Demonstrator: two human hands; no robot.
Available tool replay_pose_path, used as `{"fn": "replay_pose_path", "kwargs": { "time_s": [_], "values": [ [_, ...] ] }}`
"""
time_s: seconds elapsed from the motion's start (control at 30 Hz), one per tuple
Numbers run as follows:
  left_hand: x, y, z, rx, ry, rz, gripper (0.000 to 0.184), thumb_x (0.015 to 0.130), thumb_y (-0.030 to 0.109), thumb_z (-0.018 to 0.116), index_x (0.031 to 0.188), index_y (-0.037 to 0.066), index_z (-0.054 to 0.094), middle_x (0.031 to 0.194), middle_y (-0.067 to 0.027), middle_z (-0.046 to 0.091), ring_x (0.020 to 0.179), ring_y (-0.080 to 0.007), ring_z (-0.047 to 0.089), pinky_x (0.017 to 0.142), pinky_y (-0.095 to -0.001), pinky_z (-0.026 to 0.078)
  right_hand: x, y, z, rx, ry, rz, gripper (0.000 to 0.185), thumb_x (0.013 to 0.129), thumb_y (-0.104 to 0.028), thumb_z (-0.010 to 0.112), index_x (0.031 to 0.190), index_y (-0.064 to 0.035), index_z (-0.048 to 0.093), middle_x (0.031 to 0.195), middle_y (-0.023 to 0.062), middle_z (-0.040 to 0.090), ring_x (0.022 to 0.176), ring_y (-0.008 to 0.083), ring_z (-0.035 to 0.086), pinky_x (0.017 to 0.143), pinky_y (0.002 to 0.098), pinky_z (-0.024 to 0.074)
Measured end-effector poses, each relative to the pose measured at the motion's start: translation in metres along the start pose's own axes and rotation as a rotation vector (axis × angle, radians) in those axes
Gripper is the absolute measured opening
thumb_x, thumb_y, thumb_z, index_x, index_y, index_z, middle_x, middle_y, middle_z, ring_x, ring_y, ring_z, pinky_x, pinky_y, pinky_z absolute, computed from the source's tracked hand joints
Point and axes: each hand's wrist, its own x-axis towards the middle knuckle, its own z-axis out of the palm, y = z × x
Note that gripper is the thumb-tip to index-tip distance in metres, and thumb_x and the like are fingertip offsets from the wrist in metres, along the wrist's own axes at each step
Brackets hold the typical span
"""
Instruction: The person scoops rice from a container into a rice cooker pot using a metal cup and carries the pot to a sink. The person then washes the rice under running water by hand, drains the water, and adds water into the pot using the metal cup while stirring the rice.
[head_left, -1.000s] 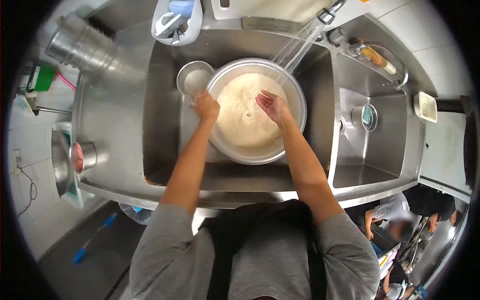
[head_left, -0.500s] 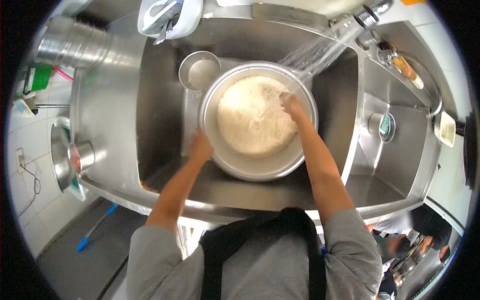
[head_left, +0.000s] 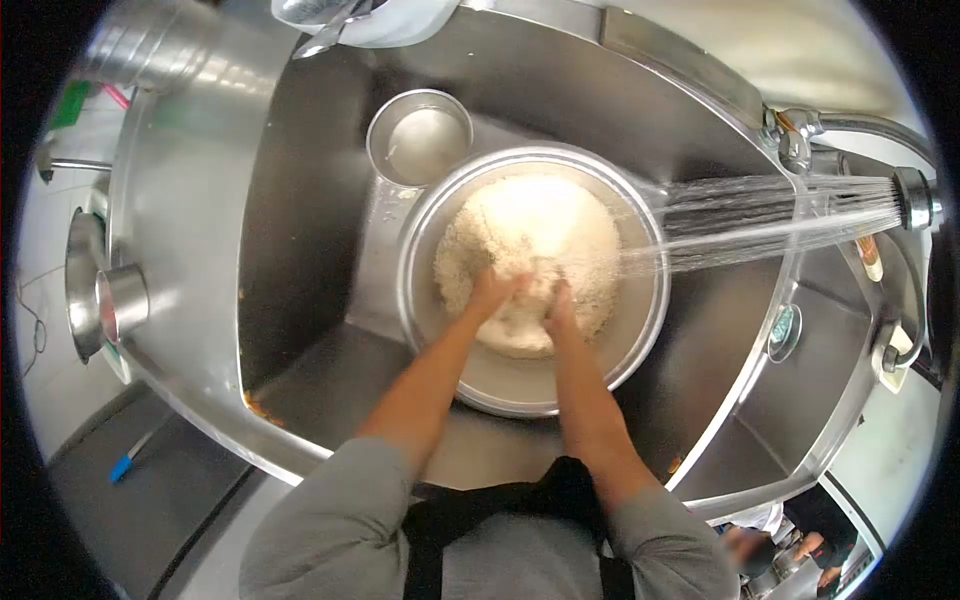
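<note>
A wide metal bowl stands in the large sink, filled with pale rice-like grains. Both hands are down in the grains, close together near the bowl's middle. My left hand is blurred and its fingers are partly lost among the grains. My right hand is beside it, fingertips sunk in and hard to make out. From the right, a spray head sends water across the bowl's right rim onto the grains.
A small round metal pot with cloudy liquid stands behind the bowl at left. A white tub is at the back edge. The smaller sink lies to the right. Another person's arm shows at the lower right.
My left hand has moved from outside the bowl's left rim into the grains. My right hand has come down toward the middle. The view has shifted and turned, with the spray now further right.
</note>
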Motion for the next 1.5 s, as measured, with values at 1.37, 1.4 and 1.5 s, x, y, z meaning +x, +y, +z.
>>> {"fn": "replay_pose_path", "kwargs": {
  "time_s": [1.37, 1.4, 1.5],
  "values": [
    [-0.014, 0.009, 0.020, -0.151, -0.025, 0.118, 0.062, 0.068, 0.040, 0.063, 0.108, -0.005, 0.046, 0.109, -0.0169, 0.049, 0.100, -0.0246, 0.048, 0.082, -0.0339, 0.039, 0.044, 0.033, -0.027, -0.429, -0.060, -0.308, 0.057, 0.078, -0.036, 0.047, 0.120, -0.0004, 0.032, 0.108, 0.0132, 0.048, 0.093, 0.0279, 0.047, 0.083, 0.0348, 0.0364],
    [0.002, 0.012, 0.033, -0.186, 0.025, 0.189, 0.059, 0.068, 0.037, 0.063, 0.108, -0.004, 0.046, 0.108, -0.0168, 0.050, 0.099, -0.0253, 0.049, 0.082, -0.0335, 0.039, 0.054, 0.030, -0.013, -0.362, -0.104, -0.354, 0.052, 0.080, -0.035, 0.044, 0.118, -0.0003, 0.035, 0.104, 0.0124, 0.050, 0.091, 0.0263, 0.048, 0.080, 0.0336, 0.0384],
    [0.022, 0.077, 0.013, 0.226, -0.032, -0.028, 0.050, 0.073, 0.033, 0.058, 0.109, 0.000, 0.046, 0.109, -0.0159, 0.050, 0.101, -0.0261, 0.048, 0.082, -0.0338, 0.039, 0.097, 0.010, -0.026, -0.586, -0.200, -0.566, 0.041, 0.083, -0.031, 0.040, 0.110, -0.0005, 0.044, 0.094, 0.0094, 0.055, 0.087, 0.0208, 0.050, 0.074, 0.0308, 0.0411]
  ]
}}
